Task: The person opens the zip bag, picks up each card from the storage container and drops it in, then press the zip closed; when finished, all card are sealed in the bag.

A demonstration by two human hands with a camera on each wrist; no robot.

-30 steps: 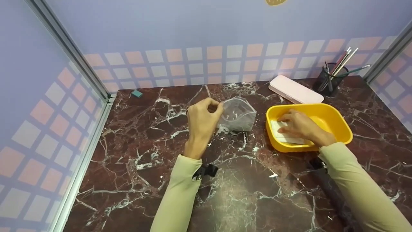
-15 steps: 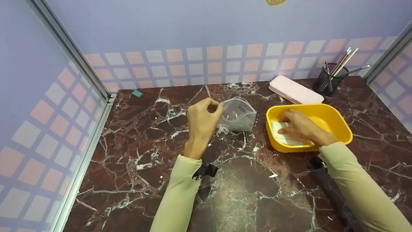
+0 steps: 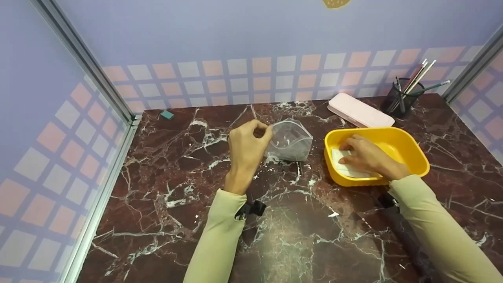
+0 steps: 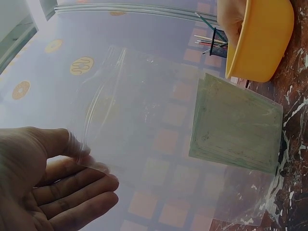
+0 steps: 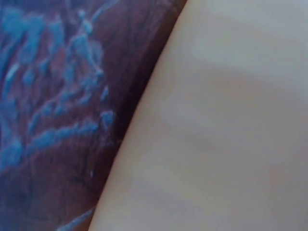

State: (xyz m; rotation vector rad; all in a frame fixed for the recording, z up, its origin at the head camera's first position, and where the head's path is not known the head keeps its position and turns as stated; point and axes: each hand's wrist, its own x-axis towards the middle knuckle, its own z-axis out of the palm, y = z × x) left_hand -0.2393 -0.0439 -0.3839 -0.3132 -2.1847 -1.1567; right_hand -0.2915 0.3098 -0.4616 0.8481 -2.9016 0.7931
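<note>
My left hand (image 3: 249,145) pinches the rim of a clear zip bag (image 3: 292,143) between thumb and fingers; its mouth gapes. In the left wrist view, a stack of greenish square sheets (image 4: 236,125) is in the lower part of the bag (image 4: 139,110). My right hand (image 3: 365,155) reaches into a yellow plastic tub (image 3: 410,157), thumb and bent fingers over white flat pieces (image 3: 347,169) at its left end. Whether these fingertips grip a piece is hidden. Only a blurred pale surface (image 5: 216,125) and the tabletop fill the right wrist view.
Behind the tub lies a pink case (image 3: 359,110), beside a black mesh cup (image 3: 402,98) of pencils. A small teal block (image 3: 167,114) sits at the back left of the dark marbled table (image 3: 177,236). Panels stand at the back and sides.
The white pieces have shifted slightly under my right fingers. My left hand and the bag stay where they were.
</note>
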